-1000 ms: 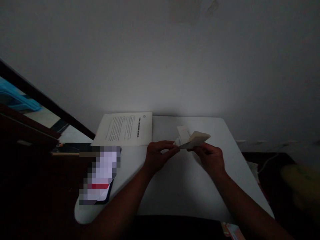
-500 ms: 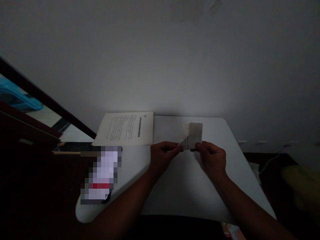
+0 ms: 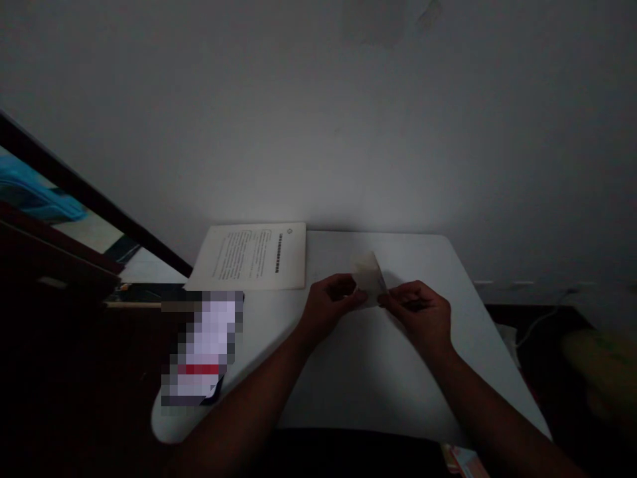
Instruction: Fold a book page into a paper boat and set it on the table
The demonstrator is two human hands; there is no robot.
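Both my hands hold a small folded piece of pale paper (image 3: 369, 279) just above the middle of a white table (image 3: 358, 372). My left hand (image 3: 328, 311) pinches its left lower edge with thumb and fingers closed. From the right, my right hand (image 3: 421, 317) pinches the paper's right lower edge. The paper stands tilted between the two hands, and its folds are too dim to make out.
A printed booklet (image 3: 253, 256) lies at the table's back left corner. A phone with a blurred screen (image 3: 204, 348) rests on the left edge. A plain wall rises behind the table. Dark furniture stands to the left, and a cable (image 3: 535, 322) and dim objects lie right.
The paper stood taller with a wide flap up; now it is folded smaller and lower between my fingers. Both hands have shifted slightly right and closer together.
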